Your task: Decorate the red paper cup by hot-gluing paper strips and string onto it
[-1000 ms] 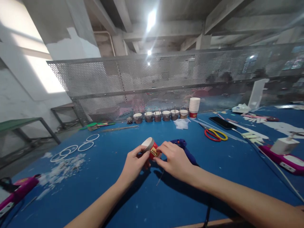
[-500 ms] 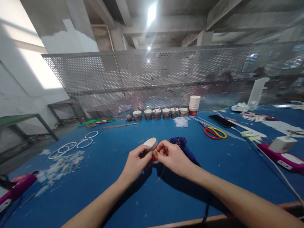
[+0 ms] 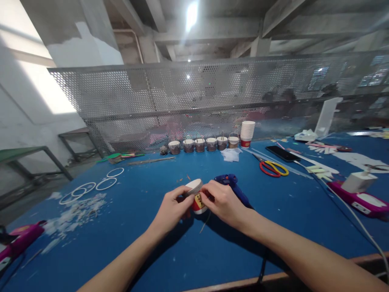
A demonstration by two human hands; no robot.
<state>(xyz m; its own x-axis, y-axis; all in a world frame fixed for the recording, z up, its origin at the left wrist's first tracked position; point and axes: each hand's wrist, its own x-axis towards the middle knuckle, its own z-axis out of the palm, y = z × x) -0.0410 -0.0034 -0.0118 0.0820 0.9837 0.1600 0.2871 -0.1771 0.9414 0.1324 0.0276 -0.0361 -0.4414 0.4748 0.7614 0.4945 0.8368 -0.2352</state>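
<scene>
Centrally in the frame, our left hand [image 3: 174, 207] clamps a tilted paper cup [image 3: 198, 203]; our right hand [image 3: 224, 202] curls against its side, though whether it pinches anything we cannot tell.

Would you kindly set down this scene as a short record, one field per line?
Left hand: holding a tilted paper cup
Right hand: fingers at the cup's side; exact grip hidden
Below the cup: thin strand
Beside right hand: blue glue gun on the blue table
Back row: six greyish cups, then a cup stack
Further right: scissors, black phone
Further left: white rings
</scene>
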